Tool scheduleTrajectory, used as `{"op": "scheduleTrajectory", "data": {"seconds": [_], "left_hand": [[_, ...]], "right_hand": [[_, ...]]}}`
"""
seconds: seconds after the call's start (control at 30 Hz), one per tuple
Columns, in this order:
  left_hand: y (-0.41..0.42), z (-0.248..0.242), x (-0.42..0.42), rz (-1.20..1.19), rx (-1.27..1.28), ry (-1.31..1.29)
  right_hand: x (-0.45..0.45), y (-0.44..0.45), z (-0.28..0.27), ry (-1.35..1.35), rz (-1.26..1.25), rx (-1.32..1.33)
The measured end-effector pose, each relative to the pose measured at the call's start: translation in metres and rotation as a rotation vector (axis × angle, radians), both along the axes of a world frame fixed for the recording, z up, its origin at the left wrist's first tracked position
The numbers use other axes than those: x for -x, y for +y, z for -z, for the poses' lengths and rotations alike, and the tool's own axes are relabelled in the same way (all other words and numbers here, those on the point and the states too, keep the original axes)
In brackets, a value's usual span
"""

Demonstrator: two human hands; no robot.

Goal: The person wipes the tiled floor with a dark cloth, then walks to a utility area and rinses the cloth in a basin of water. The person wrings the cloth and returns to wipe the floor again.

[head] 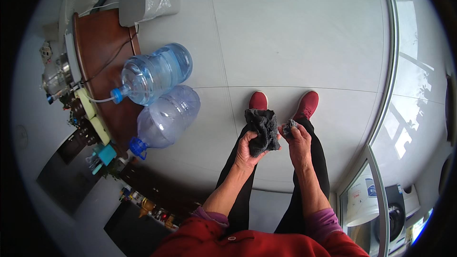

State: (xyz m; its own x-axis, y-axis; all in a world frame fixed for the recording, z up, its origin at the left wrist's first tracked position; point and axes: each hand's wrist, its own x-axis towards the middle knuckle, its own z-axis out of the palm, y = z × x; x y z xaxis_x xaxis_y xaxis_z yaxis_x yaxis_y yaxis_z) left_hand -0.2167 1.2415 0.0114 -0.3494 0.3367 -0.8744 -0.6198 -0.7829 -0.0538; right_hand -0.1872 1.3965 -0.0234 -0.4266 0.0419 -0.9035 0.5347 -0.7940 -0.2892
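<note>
A crumpled dark grey cloth (pixel 263 128) lies in my left hand (pixel 246 151), the thumb pressed over its near side. In my right hand (pixel 300 144) I pinch a smaller grey wad (pixel 288 127), which looks like cloth or lint; my fingers partly hide it. The two hands are close together, held in front of my legs above the floor. Below them show my red shoes (pixel 307 105) on pale tiles.
To the left stand a blue water jug (pixel 157 73) with a tube in its cap and another large jug (pixel 169 117). Beyond them are a brown wooden cabinet (pixel 100 43) and a lined grey bin (pixel 134 3). A sliding glass door frame (pixel 387 71) runs along the right; a white bucket (pixel 362 201) stands behind glass.
</note>
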Motion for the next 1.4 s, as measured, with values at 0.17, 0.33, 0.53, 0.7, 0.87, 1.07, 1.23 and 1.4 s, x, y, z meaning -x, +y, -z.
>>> {"op": "scheduleTrajectory", "data": {"seconds": [0.17,0.33,0.53,0.7,0.87,1.07,1.23,1.4], "left_hand": [[0.023,-0.03,0.03,0.137,0.051,0.023],[0.035,-0.047,0.052,0.218,0.007,0.059],[0.028,-0.024,0.068,0.245,-0.07,-0.008],[0.002,0.0,0.104,0.337,-0.098,-0.061],[-0.048,0.01,0.14,0.347,-0.113,-0.028],[-0.091,0.022,0.154,0.104,-0.048,-0.092],[-0.11,0.028,0.166,-0.041,0.044,-0.161],[-0.122,0.031,0.183,-0.227,0.076,-0.219]], "right_hand": [[-0.006,0.013,0.025,0.031,-0.008,-0.018],[-0.009,0.016,0.037,0.02,0.005,-0.034],[0.01,0.024,0.044,0.027,0.025,-0.064],[0.039,0.006,0.046,-0.014,0.038,-0.141],[0.047,-0.04,0.054,0.011,0.002,-0.139],[0.063,-0.062,0.075,-0.046,-0.124,-0.172],[0.14,-0.074,0.111,0.032,-0.365,-0.269],[0.261,-0.12,0.158,0.327,-0.91,-0.528]]}}
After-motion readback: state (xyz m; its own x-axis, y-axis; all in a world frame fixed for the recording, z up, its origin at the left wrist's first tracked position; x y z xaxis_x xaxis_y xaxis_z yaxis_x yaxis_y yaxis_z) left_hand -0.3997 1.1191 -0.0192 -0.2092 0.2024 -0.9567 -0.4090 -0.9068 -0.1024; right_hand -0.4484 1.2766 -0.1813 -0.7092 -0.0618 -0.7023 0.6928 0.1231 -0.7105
